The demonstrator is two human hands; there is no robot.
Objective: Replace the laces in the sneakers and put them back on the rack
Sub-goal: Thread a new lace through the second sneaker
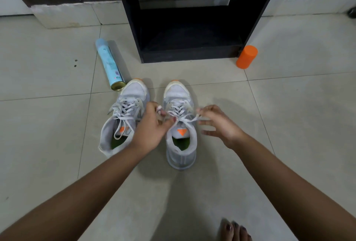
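- Head view: two grey sneakers stand side by side on the tiled floor point(289, 125), toes toward the black rack point(188, 55).
- The left hand point(152, 127) pinches one end of the lace point(192, 119) over the right-side sneaker point(180, 94).
- The right hand point(219, 123) pinches the other end just beside it, with its other fingers spread.
- The left-side sneaker point(133, 91) sits partly under the left hand.

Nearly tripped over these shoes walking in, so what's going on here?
A person is lacing grey sneakers on the tiled floor. Their left hand and right hand each pinch a strand of the white lace on the right sneaker. The left sneaker stands beside it, laced but untied. Neither is on the black rack yet.
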